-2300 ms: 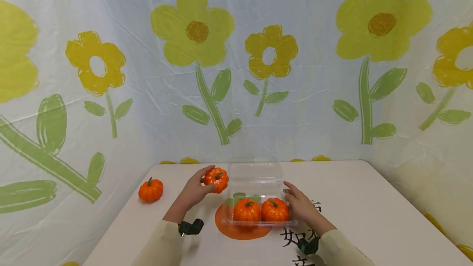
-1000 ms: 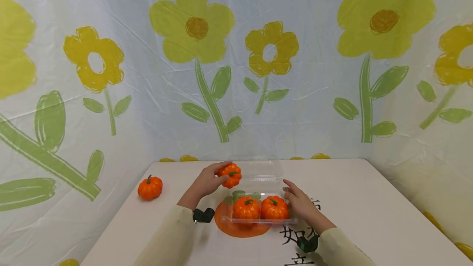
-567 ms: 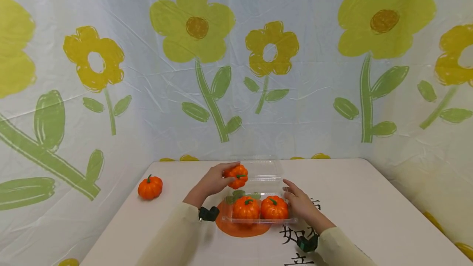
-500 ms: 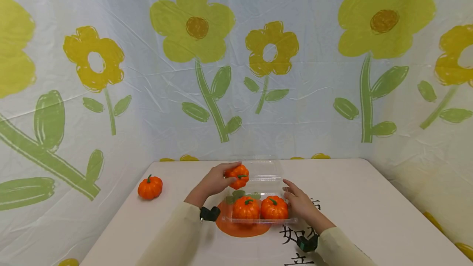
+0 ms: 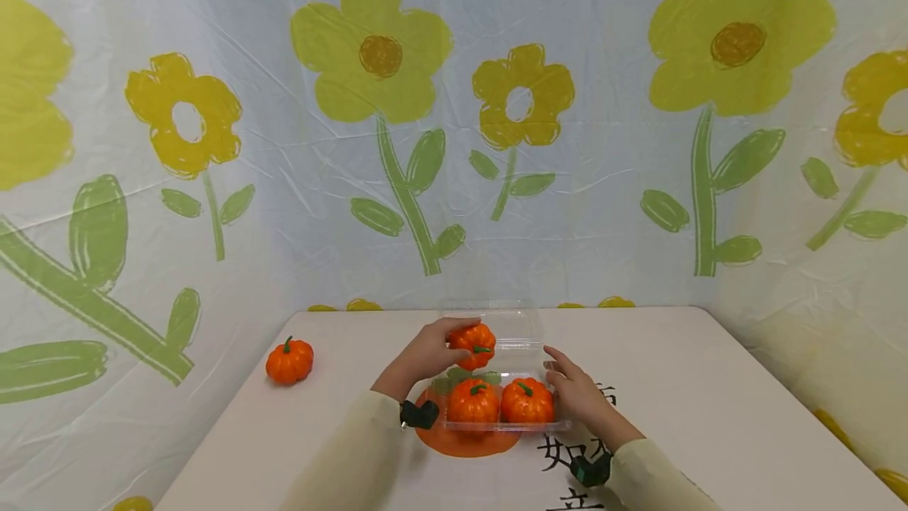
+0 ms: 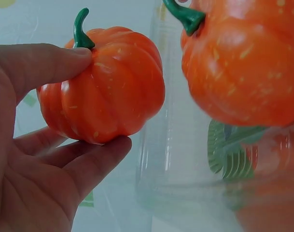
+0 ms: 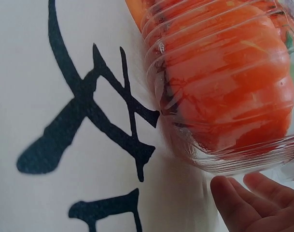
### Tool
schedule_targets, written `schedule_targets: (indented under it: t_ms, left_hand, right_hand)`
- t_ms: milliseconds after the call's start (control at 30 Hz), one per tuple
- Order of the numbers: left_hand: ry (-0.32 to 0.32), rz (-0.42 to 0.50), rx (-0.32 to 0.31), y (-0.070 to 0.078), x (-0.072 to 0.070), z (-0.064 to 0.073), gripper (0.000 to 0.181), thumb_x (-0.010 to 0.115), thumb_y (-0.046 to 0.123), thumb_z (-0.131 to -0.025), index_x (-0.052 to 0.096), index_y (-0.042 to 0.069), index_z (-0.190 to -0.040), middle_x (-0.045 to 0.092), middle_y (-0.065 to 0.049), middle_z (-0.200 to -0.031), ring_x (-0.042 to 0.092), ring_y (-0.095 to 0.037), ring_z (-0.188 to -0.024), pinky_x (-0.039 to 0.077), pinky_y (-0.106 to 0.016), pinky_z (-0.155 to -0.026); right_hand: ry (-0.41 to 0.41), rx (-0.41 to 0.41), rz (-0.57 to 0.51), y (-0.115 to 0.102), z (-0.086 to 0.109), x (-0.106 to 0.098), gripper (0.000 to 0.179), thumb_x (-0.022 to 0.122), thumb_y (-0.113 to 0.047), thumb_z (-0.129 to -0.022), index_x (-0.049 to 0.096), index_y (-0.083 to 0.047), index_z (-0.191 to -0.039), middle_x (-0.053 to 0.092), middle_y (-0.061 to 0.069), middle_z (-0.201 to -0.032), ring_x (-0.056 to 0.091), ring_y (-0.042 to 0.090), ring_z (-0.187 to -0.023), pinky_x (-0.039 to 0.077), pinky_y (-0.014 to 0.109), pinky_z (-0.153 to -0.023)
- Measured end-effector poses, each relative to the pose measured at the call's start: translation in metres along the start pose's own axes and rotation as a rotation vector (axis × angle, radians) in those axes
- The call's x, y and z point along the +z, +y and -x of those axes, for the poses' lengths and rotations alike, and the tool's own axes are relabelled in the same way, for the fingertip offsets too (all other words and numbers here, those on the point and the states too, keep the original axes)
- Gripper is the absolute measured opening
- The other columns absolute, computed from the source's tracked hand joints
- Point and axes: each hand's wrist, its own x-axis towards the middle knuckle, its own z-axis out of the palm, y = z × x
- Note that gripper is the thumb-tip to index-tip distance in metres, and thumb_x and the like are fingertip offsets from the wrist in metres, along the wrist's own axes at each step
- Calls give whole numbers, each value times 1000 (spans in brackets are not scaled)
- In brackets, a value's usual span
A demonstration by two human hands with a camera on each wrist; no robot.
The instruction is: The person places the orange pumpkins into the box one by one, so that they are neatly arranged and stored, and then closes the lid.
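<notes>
A white sheet (image 5: 596,235) with yellow flowers (image 5: 381,56) hangs behind the pale desk (image 5: 695,393), which bears black characters (image 7: 84,99)

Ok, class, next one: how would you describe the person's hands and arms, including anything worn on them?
Both the left hand and right hand are bare, without gloves. The left sleeve and right sleeve are long, plain and pale cream. A small, dark, angular device sits at each wrist, left and right; no cable can be made out.
</notes>
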Motion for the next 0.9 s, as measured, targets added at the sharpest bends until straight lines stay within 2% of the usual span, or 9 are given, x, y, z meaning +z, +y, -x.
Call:
schedule_targets:
  t_ms: [133, 333, 533, 700, 900]
  left_hand:
    - [-14, 19, -6, 1, 5, 0, 51, 64, 18, -90, 54, 30, -138, 54, 1, -138, 55, -22, -117, 55, -35, -91]
    - [-36, -17, 39, 6, 8, -2, 49, 56, 16, -93, 52, 27, -140, 54, 1, -140, 55, -20, -116, 52, -37, -95]
    - [-37, -54, 24, 9, 12, -6, 50, 54, 14, -93, 52, 30, -140, 55, -2, -136, 53, -20, -116, 51, -39, -97]
    - [-48, -62, -16, 11, 19, -10, 49, 55, 12, -92, 55, 35, -136, 53, -4, -132, 50, -21, -115, 50, -42, -98]
    - [-67, -95, -19, 13, 26, -14, 50, 56, 12, -91, 57, 38, -133, 52, -3, -133, 52, -20, -113, 51, -40, -96]
  right_hand:
    - [-1, -3, 1, 0, 0, 0, 53, 41, -22, -101, 29, -16, -152, 45, 22, -146, 55, 43, -119, 47, 60, -95]
    - [8, -6, 10, 0, 0, 0, 53, 41, -22, -101, 29, -16, -152, 45, 23, -145, 55, 44, -120, 48, 59, -95]
    - [8, 0, 3, 1, -1, 1, 53, 41, -23, -101, 29, -17, -152, 44, 22, -146, 53, 44, -122, 48, 59, -95]
    - [8, 2, 7, 1, 0, 1, 53, 41, -23, -101, 29, -18, -152, 45, 22, -146, 54, 43, -121, 48, 59, -95]
    - [6, 5, 8, 2, 0, 1, 53, 41, -23, -101, 29, -18, -152, 45, 21, -146, 54, 42, -121, 47, 61, -96]
